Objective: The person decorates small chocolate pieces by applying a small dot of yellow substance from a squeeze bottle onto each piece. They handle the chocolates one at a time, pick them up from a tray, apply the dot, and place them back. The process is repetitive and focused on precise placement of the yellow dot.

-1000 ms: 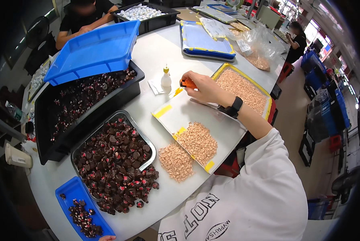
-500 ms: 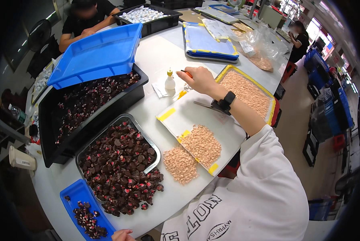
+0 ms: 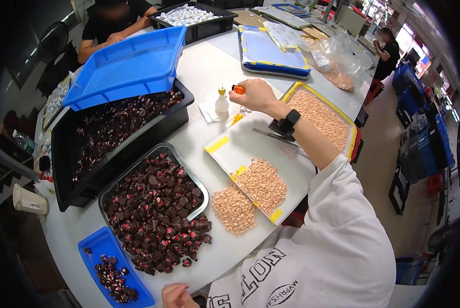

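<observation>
My right hand (image 3: 256, 96) is closed round a small orange object (image 3: 238, 89) above the table, just right of a white squeeze bottle (image 3: 222, 104) with a yellowish tip. What kind of object it is, I cannot make out. Under my right wrist a slim metal tool (image 3: 266, 134) lies on a white board (image 3: 222, 154) with yellow tape. Small peach-coloured pieces (image 3: 262, 186) are heaped on this board, and a second pile (image 3: 234, 209) sits beside it. My left hand (image 3: 176, 296) is at the near table edge, fingers curled; their contents are hidden.
Dark brown and red small parts (image 3: 155, 215) fill and spill over a metal tray (image 3: 205, 197). Left are a black bin (image 3: 137, 138), a tilted blue tray (image 3: 122, 72) and a small blue tray (image 3: 94, 246). A yellow-edged tray (image 3: 354, 134) stands right. A person (image 3: 109, 25) sits opposite.
My right hand has turned slightly, showing more of the orange object. My left hand has moved right and up into view along the near edge. The whole view has shifted a little.
</observation>
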Tool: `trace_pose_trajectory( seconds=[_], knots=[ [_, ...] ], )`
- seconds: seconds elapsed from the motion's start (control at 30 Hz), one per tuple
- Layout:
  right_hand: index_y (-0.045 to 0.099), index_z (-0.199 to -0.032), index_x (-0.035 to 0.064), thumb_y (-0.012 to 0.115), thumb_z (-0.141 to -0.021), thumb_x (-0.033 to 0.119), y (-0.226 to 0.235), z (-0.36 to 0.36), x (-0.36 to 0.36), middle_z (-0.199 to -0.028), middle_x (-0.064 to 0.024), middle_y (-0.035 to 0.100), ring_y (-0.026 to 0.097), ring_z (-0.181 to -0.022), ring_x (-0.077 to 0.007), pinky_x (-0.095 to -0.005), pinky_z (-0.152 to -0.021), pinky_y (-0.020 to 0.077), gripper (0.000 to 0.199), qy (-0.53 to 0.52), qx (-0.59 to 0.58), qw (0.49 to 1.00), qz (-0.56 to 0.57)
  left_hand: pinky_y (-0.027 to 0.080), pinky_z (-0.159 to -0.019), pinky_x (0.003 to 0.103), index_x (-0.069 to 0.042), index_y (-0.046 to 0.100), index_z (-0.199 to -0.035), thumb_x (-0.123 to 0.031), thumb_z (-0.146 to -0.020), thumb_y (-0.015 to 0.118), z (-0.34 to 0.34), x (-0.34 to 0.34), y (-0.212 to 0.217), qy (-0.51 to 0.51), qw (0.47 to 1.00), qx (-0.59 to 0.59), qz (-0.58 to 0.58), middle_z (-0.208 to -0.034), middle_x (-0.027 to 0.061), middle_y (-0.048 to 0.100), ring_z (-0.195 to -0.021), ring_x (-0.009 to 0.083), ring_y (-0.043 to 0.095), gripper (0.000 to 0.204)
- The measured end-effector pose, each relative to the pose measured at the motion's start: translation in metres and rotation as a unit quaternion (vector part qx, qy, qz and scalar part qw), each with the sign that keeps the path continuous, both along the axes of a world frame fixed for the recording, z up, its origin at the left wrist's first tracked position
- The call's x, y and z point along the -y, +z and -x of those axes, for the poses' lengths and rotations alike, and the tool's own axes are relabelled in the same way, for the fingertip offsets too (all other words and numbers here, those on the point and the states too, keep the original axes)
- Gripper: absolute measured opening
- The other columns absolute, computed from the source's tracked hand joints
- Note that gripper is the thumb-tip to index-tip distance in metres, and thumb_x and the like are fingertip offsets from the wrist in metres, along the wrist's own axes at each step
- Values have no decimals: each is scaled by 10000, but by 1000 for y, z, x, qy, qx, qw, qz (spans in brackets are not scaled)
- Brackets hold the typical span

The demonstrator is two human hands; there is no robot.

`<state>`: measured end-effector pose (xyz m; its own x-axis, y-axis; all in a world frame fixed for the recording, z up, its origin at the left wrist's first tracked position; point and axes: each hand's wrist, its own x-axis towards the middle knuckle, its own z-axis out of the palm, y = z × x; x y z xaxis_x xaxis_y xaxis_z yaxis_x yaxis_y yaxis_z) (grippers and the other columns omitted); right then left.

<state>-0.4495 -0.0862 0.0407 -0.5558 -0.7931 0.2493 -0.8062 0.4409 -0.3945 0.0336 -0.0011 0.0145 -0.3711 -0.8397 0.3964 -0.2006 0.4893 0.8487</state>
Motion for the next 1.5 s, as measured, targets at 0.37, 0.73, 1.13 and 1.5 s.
trace_pose_trajectory(
  seconds=[0.37,0.73,1.13,1.5],
  knots=[
    [662,-680,35,568,-713,457,3,0,3,-544,-144,580,574,-504,-285,-371,-503,455,434,10,5,1000,-14,465,-678,297,52,568,-903,8,-832,522,12,-5,-19,-45,991,-75,-101,-833,151,573,-731,211,550,96],
    [643,-653,15,585,-757,444,-3,0,5,-502,-132,551,539,-446,-241,-347,-459,417,446,25,15,999,15,457,-676,285,43,567,-874,31,-828,516,21,-6,-19,-20,986,-94,-138,-829,131,569,-722,194,540,69],
    [609,-616,-15,607,-781,443,-10,-3,7,-483,-131,513,485,-409,-223,-343,-426,360,487,48,19,995,81,458,-669,272,42,571,-884,36,-827,524,21,-6,-19,-11,987,-72,-144,-820,123,567,-714,184,544,75],
    [621,-639,-24,606,-788,454,-15,0,9,-488,-123,513,474,-408,-201,-335,-416,342,501,53,33,994,94,458,-661,270,46,570,-889,24,-835,517,21,-6,-20,-1,986,-66,-150,-814,123,567,-708,178,544,79]
  ],
)
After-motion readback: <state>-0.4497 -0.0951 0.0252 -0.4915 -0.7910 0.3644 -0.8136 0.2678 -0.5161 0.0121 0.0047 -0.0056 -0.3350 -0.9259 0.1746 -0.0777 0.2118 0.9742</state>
